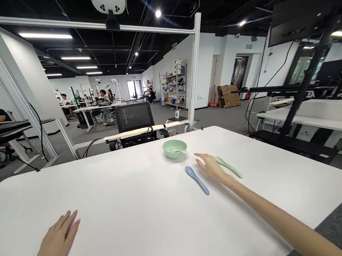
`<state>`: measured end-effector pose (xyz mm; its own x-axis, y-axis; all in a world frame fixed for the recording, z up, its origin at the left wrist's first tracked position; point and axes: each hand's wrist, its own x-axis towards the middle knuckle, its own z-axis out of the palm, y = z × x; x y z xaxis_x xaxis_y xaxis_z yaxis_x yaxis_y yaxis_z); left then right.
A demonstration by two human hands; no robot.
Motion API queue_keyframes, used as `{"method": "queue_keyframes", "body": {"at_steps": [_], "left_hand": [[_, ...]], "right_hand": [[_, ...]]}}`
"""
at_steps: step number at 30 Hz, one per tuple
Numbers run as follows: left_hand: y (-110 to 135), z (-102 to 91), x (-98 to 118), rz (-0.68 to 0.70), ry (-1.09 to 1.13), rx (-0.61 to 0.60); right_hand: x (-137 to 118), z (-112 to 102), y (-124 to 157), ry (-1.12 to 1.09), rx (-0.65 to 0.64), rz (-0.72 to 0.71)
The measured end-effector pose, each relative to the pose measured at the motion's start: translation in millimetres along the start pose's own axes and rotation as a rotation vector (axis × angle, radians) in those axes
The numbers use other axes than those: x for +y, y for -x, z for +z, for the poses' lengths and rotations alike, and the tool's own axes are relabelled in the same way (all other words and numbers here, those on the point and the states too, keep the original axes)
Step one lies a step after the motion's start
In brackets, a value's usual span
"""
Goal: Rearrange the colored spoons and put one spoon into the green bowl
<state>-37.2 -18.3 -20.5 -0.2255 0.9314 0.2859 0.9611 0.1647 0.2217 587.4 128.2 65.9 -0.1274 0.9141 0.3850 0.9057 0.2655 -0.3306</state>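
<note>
Right now your right hand (211, 168) is stretched far out over the white worktop (130, 200), palm down, its fingers (200, 157) spread loosely and closed on nothing. It sits between two spoons: the blue spoon (197, 180) lies just beside it on your left, a little apart, and the green spoon (229, 167) runs along its other edge. That one is so close that you cannot tell whether the hand touches it or only covers part of its head.

Both spoons lie flat at a similar slant, heads toward the far edge and handles toward you. Set that way, each handle looks easy to take from your side.

The pale green bowl (175, 149) stands upright just beyond the fingertips, near the far edge. Something pale rests inside it, too small to make out.

Your left hand (58, 239) lies well apart from all this, near the front left of the worktop, flat and open with nothing under it or in it. It looks like a steadying rest while the other arm reaches.
</note>
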Motion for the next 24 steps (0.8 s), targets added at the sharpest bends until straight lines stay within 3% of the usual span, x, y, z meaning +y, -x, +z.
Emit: {"method": "queue_keyframes", "body": {"at_steps": [7,20,24], "left_hand": [[1.9,-2.8,2.3,-0.022,0.004,-0.027],[2.4,-7.8,3.6,-0.012,0.013,-0.022],[2.3,-7.0,3.6,-0.011,0.016,-0.028]], "right_hand": [[30.2,22.1,36.4,0.013,-0.095,-0.026],[34.2,27.4,37.6,-0.026,-0.106,0.007],[29.8,20.4,25.4,-0.011,-0.068,0.030]]}}
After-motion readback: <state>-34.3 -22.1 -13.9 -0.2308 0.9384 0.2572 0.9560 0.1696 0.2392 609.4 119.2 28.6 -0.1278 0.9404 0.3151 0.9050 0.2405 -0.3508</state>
